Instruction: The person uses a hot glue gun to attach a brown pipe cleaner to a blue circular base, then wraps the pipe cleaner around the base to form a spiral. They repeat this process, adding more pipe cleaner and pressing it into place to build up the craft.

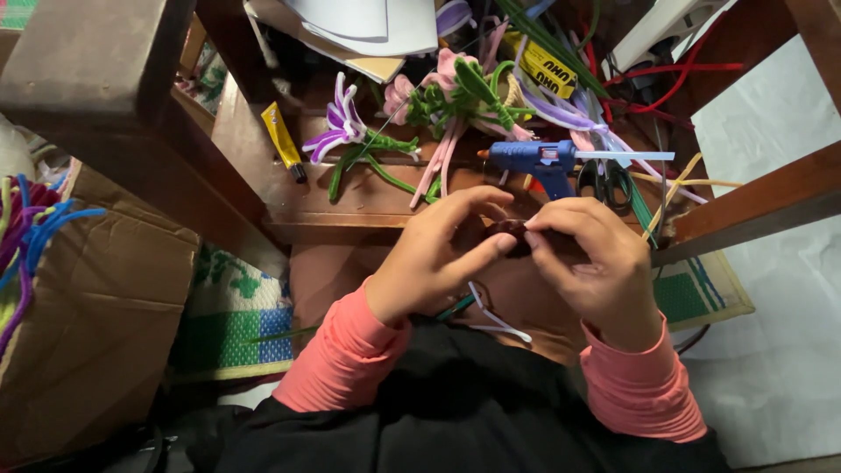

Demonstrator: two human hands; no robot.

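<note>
Both hands — left hand [434,254] and right hand [591,258] — pinch a small dark brown fuzzy piece [511,236] between fingertips at centre, near the body, with the blue glue gun [536,162] just beyond and black-handled scissors [606,181] right of it.

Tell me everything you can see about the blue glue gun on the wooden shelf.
The glue gun has a blue body that looks like plastic, with an orange nozzle tip pointing left and a pale glue stick poking out of its back end to the right. Its handle points down toward the hands. It lies on the wooden shelf, beside black-handled scissors and below pipe-cleaner flowers. Neither hand touches it; the right hand is just below it.
</note>
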